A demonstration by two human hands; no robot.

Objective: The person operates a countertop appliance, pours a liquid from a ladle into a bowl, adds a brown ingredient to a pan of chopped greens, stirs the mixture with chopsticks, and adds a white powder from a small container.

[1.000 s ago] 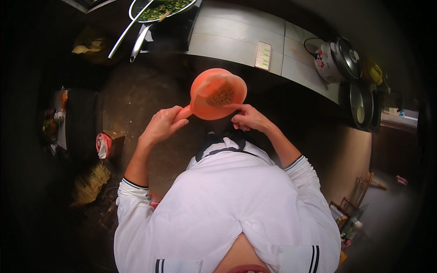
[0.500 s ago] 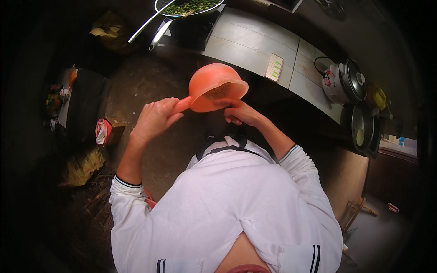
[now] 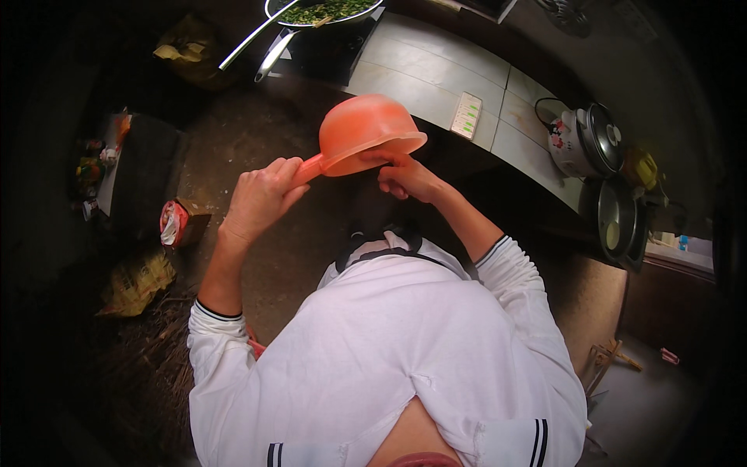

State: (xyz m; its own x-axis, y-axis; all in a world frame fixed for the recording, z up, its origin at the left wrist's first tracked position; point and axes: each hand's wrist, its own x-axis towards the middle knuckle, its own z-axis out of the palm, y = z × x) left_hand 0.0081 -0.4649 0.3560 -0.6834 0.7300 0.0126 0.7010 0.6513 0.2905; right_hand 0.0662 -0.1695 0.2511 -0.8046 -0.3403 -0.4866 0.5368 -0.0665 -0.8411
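My left hand [image 3: 263, 193] is closed round the handle of an orange plastic dipper [image 3: 366, 128], ahead of my waist. The dipper is tilted, its opening turned down and toward me, so most of its inside is hidden. At the right part of the lower rim is my right hand [image 3: 411, 178], the index finger reaching to the opening and the other fingers curled in. It appears to grip the rim there; the fingertips are partly lost against the orange bowl.
Beyond lies a tiled counter [image 3: 436, 58] with a pan of chopped greens [image 3: 323, 9] and a long-handled utensil. A white power strip [image 3: 467, 115], a floral pot [image 3: 580, 144] and a metal basin [image 3: 615, 218] stand right. Left are a small box [image 3: 183, 222] and yellow bag [image 3: 140, 284].
The dipper has risen slightly and tipped further over, so the brownish grainy matter seen inside it is now hidden. Both hands moved slightly with it.
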